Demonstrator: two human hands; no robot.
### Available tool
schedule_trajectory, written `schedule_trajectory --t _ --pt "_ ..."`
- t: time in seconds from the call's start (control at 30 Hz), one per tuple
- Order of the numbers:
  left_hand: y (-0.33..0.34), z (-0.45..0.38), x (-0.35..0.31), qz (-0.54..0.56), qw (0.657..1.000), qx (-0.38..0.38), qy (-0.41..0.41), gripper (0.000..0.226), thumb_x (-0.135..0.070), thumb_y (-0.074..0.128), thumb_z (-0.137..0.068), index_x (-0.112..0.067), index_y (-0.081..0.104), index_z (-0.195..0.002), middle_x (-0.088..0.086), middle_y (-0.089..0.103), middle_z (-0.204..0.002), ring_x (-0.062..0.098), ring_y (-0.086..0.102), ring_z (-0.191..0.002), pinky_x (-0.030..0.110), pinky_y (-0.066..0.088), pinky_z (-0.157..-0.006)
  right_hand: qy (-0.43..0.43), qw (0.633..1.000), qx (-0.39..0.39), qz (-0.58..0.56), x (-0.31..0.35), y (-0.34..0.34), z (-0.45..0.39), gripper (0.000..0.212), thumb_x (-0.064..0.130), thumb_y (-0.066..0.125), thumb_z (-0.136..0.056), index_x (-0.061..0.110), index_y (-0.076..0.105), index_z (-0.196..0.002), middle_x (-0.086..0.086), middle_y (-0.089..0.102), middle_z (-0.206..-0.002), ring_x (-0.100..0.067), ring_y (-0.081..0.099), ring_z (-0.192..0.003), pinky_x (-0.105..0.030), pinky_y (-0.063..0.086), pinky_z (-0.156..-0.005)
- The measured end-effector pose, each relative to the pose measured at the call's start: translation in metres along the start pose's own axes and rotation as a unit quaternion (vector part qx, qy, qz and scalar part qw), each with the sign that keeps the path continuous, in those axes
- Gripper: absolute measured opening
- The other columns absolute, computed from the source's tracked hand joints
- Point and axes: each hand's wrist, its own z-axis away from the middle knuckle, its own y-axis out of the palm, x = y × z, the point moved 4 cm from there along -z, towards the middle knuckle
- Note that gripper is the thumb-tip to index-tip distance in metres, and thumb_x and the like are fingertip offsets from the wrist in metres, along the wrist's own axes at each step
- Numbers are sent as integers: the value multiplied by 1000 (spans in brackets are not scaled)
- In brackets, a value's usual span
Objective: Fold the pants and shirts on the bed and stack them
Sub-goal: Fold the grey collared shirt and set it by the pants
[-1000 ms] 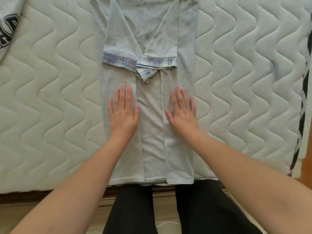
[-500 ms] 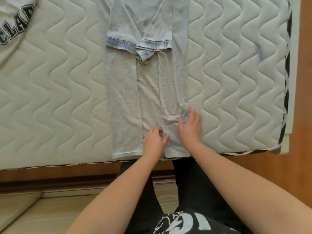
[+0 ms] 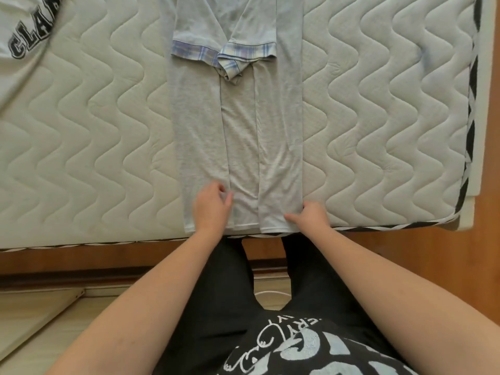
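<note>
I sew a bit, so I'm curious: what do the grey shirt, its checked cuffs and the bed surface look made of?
Shirt: likely soft cotton-type jersey, matte and faintly heathered, lying limp in flat folds.
Cuffs: seemingly thin woven cloth with a plaid pattern in pale blue and yellow.
Mattress: padded off-white fabric quilted in wavy stitched lines, slightly sheeny.

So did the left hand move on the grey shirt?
Yes. The left hand slid down the grey shirt, away from the plaid sleeve cuffs, to the left side of the hem by the mattress edge.
</note>
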Motion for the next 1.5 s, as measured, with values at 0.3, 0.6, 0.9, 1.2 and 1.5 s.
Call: schedule_trajectory --t 0.3,0.6,0.9,1.2,1.5 --pt "-17 10 101 120 948 108 -273 38 -37 68 -90 -7 61 -113 14 66 -115 27 58 -93 36 45 -80 -62 990 10 -126 -13 -2 26 45 39 71 -86 14 51 -117 -3 62 -109 -23 60 -100 -34 48 -78" --pt "-63 50 78 271 951 51 -140 36 -19 56 -98 -38 32 -119 -1 57 -112 12 62 -96 38 54 -84 -250 964 -54 -75 11 -51 85 21 37 63 -93 34 65 -113 16 62 -94 -9 61 -93 -16 42 -76" --pt "-109 77 76 61 978 172 104 48 -11 65 -92 -21 53 -138 0 46 -137 13 43 -126 19 28 -106 -412 878 -167 180 15 -53 137 36 -3 78 -72 7 70 -106 -12 61 -97 -32 62 -84 -31 45 -72" --pt "-163 79 34 -97 965 -84 229 21 -14 89 -64 -16 73 -78 9 62 -95 34 59 -86 38 35 -71 -508 771 -308 231 60 -71 185 24 -8 80 -63 4 63 -75 -19 65 -122 -36 64 -109 -46 50 -91" --pt "-246 72 -6 -104 875 -67 469 22 3 82 -69 -6 68 -83 9 75 -92 28 73 -81 32 55 -71 -516 765 -305 237 86 -128 239 48 -11 83 -56 13 77 -98 -4 72 -71 -28 64 -51 -31 47 -40"
